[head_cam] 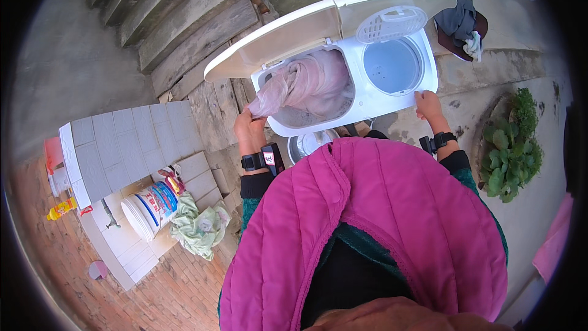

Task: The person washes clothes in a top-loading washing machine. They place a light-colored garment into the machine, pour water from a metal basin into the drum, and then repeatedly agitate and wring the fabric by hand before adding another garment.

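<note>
A white twin-tub washing machine [367,109] stands before me with its lids raised. Wet pink cloth [312,78] lies twisted in the larger left tub, over sudsy water, and one end hangs across the tub's left rim. My left hand [250,128] grips that end. At the machine's front right corner, beside the round spin tub [392,65], my right hand [428,105] has its fingers on the casing edge. No cloth shows in the spin tub, and its perforated inner lid [392,24] is tilted up. A metal basin [312,142] is partly hidden below the machine.
Concrete steps [183,23] rise at the upper left. A tiled ledge [128,138], a white plastic bucket [151,209] and green cloth [197,225] are at left. Dark clothes [459,20] lie beyond the machine's right end. Green plants [505,156] grow at right.
</note>
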Tool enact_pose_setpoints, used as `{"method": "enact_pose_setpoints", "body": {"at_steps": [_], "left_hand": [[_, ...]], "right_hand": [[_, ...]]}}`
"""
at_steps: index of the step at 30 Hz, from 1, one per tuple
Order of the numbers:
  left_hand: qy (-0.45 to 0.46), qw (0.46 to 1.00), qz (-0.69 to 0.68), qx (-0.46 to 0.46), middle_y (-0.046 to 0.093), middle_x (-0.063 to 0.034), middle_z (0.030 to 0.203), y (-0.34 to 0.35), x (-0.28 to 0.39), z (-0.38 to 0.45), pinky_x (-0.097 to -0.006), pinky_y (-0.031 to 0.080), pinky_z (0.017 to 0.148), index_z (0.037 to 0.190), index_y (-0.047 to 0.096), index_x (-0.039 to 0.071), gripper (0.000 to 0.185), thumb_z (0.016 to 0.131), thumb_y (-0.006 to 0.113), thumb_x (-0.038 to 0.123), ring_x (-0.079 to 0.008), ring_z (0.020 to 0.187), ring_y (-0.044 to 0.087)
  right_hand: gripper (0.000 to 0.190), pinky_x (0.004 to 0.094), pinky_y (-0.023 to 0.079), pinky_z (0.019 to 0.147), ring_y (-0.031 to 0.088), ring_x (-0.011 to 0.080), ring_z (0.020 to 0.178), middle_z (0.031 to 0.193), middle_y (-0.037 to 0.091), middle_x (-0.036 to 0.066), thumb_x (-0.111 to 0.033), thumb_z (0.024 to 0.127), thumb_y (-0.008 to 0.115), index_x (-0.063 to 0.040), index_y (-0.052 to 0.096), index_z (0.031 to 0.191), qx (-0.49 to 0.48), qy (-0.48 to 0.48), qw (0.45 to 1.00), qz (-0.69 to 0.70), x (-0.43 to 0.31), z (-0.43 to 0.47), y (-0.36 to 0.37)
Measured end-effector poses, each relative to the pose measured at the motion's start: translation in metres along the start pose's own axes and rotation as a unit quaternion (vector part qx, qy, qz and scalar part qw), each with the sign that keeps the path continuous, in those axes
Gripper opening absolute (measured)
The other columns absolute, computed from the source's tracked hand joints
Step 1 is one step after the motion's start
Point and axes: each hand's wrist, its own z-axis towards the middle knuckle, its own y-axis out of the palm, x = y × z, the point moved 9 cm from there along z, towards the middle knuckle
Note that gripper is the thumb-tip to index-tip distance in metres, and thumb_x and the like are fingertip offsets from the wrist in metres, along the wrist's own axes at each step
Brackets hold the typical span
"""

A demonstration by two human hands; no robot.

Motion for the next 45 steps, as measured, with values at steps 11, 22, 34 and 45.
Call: {"method": "enact_pose_setpoints", "body": {"at_steps": [11,22,34,45], "left_hand": [[-0.062,0.755,0.65,-0.063,0.07,-0.0134,0.105,-0.028,-0.045,-0.01,-0.039,0.054,0.078,0.112,0.065,0.001,0.049,0.072,0.078,0.025,-0.0278,0.086,0.068],[-0.182,0.972,-0.018,-0.151,0.066,-0.0184,0.116,0.073,0.017,-0.099,-0.0427,0.054,0.09,0.125,0.055,-0.004,0.043,0.088,0.065,0.016,-0.0324,0.102,0.066],[-0.051,0.996,-0.024,-0.074,0.064,-0.0187,0.118,0.064,0.093,-0.147,-0.0427,0.053,0.091,0.126,0.054,-0.005,0.043,0.088,0.063,0.013,-0.0326,0.104,0.064],[-0.053,0.994,-0.037,-0.085,0.064,-0.0185,0.117,0.067,0.099,-0.14,-0.0439,0.054,0.087,0.126,0.052,-0.005,0.043,0.089,0.063,0.015,-0.0329,0.103,0.065]], "right_hand": [[0.04,0.0375,0.048,0.041,0.061,0.0242,0.042,0.054,0.059,0.014,-0.031,0.094,0.052,0.004,0.057,0.075,0.02,-0.039,0.999,0.016,0.0,-0.002,0.001],[0.04,0.0411,0.051,0.05,0.061,0.0284,0.044,0.055,0.059,0.018,-0.029,0.094,0.049,0.005,0.058,0.075,-0.001,-0.046,0.999,-0.004,-0.009,-0.005,-0.003],[0.044,0.0461,0.055,0.07,0.068,0.0358,0.062,0.069,0.065,0.024,-0.033,0.093,0.046,0.005,0.064,0.083,0.016,-0.058,0.995,-0.079,-0.009,0.001,0.0],[0.031,0.0504,0.051,0.069,0.064,0.0424,0.075,0.077,0.064,0.024,-0.027,0.083,0.056,0.001,0.064,0.073,0.121,-0.159,0.97,-0.139,-0.012,0.009,-0.007]]}}
